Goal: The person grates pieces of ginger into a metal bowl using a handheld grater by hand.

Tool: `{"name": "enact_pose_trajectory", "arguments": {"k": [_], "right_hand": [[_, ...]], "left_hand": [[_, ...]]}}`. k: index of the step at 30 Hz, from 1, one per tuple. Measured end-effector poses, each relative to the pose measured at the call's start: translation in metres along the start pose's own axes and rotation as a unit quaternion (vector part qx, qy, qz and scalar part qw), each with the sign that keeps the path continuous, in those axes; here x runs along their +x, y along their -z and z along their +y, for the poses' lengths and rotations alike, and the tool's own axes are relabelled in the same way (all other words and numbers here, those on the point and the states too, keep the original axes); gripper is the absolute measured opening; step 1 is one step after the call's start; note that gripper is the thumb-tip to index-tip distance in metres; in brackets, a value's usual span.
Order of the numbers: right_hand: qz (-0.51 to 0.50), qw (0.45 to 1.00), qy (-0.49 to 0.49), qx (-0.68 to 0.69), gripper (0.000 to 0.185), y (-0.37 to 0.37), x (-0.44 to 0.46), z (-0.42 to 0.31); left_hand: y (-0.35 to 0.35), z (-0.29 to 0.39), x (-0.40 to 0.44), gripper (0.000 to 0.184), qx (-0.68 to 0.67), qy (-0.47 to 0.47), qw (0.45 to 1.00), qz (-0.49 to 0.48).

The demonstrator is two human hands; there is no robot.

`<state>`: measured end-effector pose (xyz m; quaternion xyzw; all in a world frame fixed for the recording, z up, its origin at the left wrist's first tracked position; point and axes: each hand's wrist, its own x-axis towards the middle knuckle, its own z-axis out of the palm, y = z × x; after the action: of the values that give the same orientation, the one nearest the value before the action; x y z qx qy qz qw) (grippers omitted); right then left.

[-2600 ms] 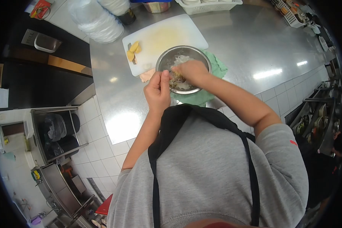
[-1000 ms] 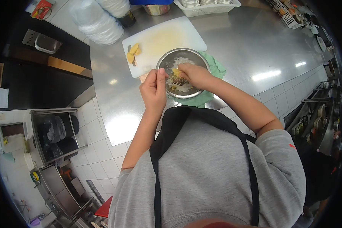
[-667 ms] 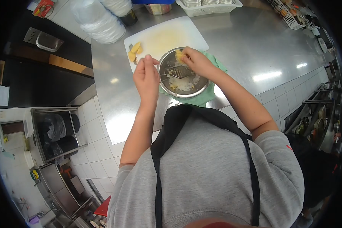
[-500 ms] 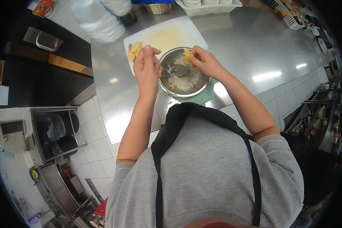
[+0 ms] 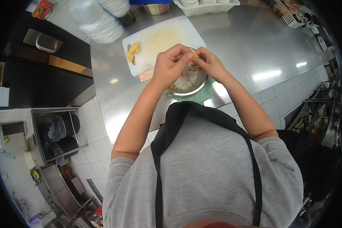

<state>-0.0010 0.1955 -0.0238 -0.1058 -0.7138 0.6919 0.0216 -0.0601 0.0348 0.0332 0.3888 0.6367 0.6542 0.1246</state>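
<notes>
My left hand (image 5: 173,65) and my right hand (image 5: 211,65) meet over the far side of a round metal bowl (image 5: 195,90). Between their fingertips shows a small yellow piece (image 5: 193,50), like peeled ginger, pinched by my right hand. The fingers of my left hand are curled in against it; what they grip is hidden. Pale wet shreds (image 5: 188,80) lie in the bowl. The grater is mostly covered by my hands. Several yellow pieces (image 5: 133,48) rest at the left end of a white cutting board (image 5: 167,34), behind my left hand.
Under the bowl lies a green cloth (image 5: 205,95) on the steel table (image 5: 247,49). A peach-coloured cloth (image 5: 146,75) pokes out beneath the board. Plastic-wrapped stacks (image 5: 97,24) stand at the back left, and a white basket of small dishes (image 5: 207,8) at the back.
My left hand has moved right, away from the grater's handle side, to meet my right hand over the bowl. The yellow piece is now between the fingertips, largely covered.
</notes>
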Motion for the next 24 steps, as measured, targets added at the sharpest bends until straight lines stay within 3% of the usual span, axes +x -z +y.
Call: {"name": "enact_pose_trajectory", "arguments": {"k": [2,4,8,10,11,14,17,21,24], "right_hand": [[0.004,1.000,0.006,0.009,0.012,0.006,0.000,0.002],[0.028,0.993,0.093,-0.064,0.011,0.010,-0.001,0.003],[0.051,0.960,0.168,-0.219,0.011,0.004,-0.012,-0.008],[0.042,0.908,0.274,-0.315,0.012,-0.006,-0.010,-0.012],[0.043,0.907,0.274,-0.316,0.012,-0.012,-0.008,-0.013],[0.050,0.814,0.401,-0.417,0.016,-0.033,0.001,-0.015],[-0.001,0.795,0.350,-0.496,0.017,-0.038,0.011,0.010],[-0.030,0.797,0.330,-0.504,0.013,-0.037,-0.002,0.007],[0.019,0.826,0.304,-0.473,0.013,-0.039,-0.008,-0.012]], "left_hand": [[0.004,-0.001,0.009,0.032,0.018,0.026,0.999,0.004],[0.010,0.006,0.025,0.035,-0.123,0.075,0.978,0.149],[0.022,0.007,0.042,0.037,-0.110,0.090,0.974,0.175],[0.021,0.005,0.044,0.038,-0.107,0.087,0.973,0.183],[0.020,0.004,0.044,0.038,-0.104,0.084,0.972,0.192],[0.016,0.004,0.045,0.037,-0.130,0.092,0.969,0.190],[0.016,0.006,0.045,0.038,-0.130,0.082,0.966,0.208],[0.023,0.004,0.042,0.038,-0.128,0.056,0.962,0.235],[0.020,0.001,0.041,0.038,-0.136,0.057,0.958,0.244]]}}
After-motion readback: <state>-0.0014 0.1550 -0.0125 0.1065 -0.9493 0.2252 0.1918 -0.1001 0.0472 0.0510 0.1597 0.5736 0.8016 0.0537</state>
